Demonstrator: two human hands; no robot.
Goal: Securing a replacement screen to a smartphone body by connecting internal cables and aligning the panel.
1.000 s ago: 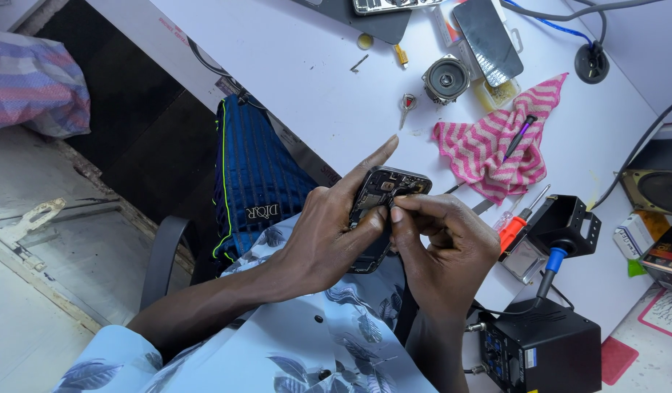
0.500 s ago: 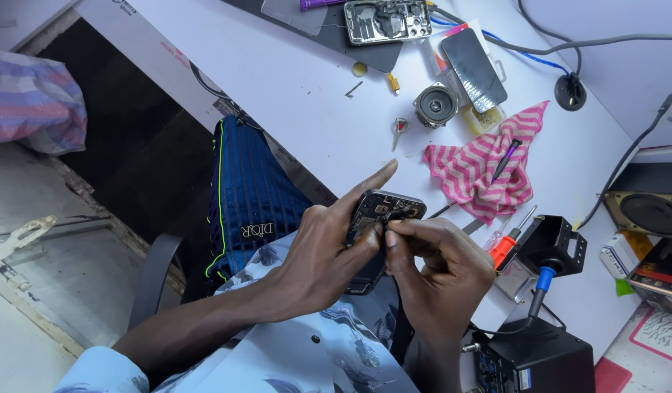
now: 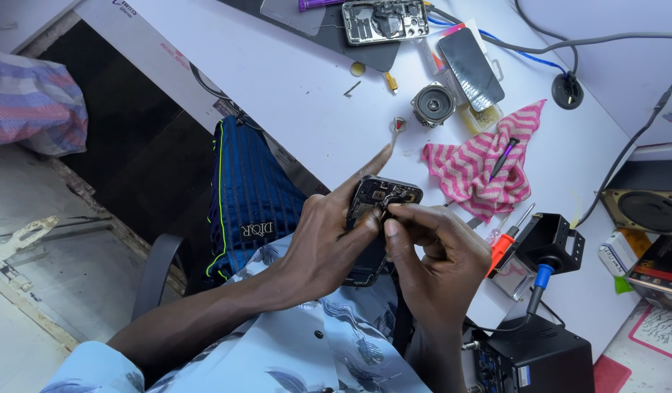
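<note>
Hands have dropped lower, off the white counter [image 3: 307, 87]; left hand [image 3: 325, 244] grips the phone [image 3: 376, 211], right hand [image 3: 438, 255] fingers [image 3: 394, 218] pinch inside it.

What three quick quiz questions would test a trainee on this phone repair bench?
1. True or false: the left hand grips the opened phone.
2. What lies on the pink striped cloth? A) purple-handled tool B) speaker C) coin
3. Which hand works at the phone's top edge?

Key: 1 true. 2 A, the purple-handled tool. 3 the right hand.
</note>
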